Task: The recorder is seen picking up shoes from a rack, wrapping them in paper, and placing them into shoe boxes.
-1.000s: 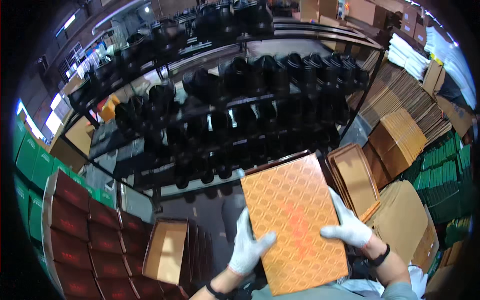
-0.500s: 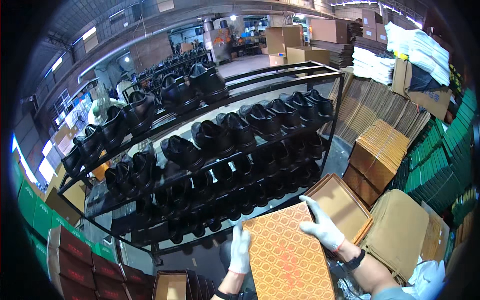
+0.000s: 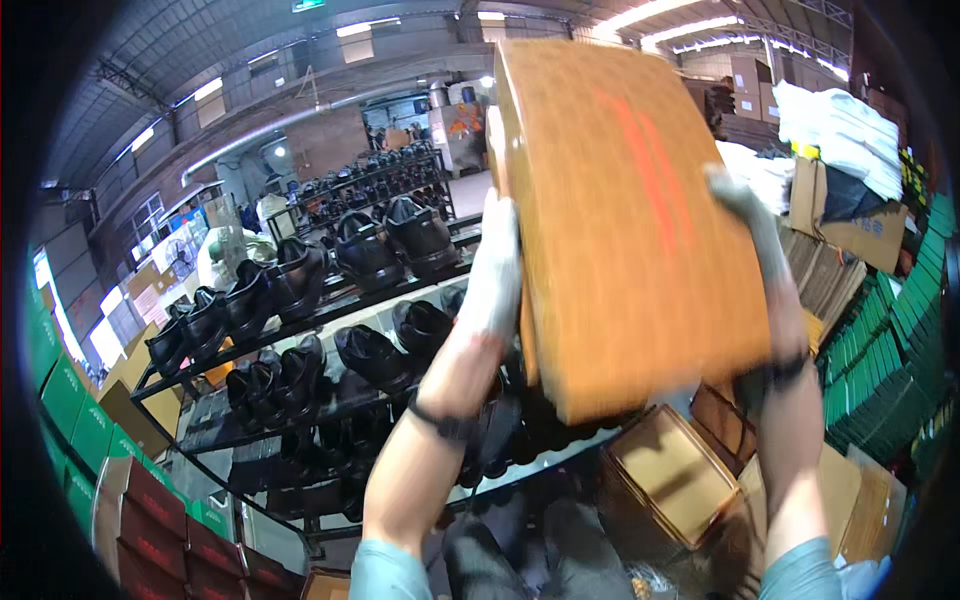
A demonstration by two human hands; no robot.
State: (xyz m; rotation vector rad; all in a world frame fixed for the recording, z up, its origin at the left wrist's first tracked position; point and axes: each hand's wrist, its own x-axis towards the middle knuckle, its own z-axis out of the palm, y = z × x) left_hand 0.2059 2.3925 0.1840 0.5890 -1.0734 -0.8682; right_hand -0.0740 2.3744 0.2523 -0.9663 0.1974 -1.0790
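Orange box [image 3: 640,240]: held up before black shoes [image 3: 420,232], contents hidden | left hand [image 3: 497,265], right hand [image 3: 750,215] clamp opposite sides, fingertips unclear | advisable: even side pressure, lid kept from sliding | open brown tray [image 3: 690,472] below, tan interior showing | maroon boxes [image 3: 150,525], green boxes [image 3: 72,392] lower left, insides unseen

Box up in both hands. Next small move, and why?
I'd probably lower the orange box slightly, both sides supported: the left hand and right hand, in white gloves, hold it from opposite sides, and it's high enough to hide much of the scene behind it.
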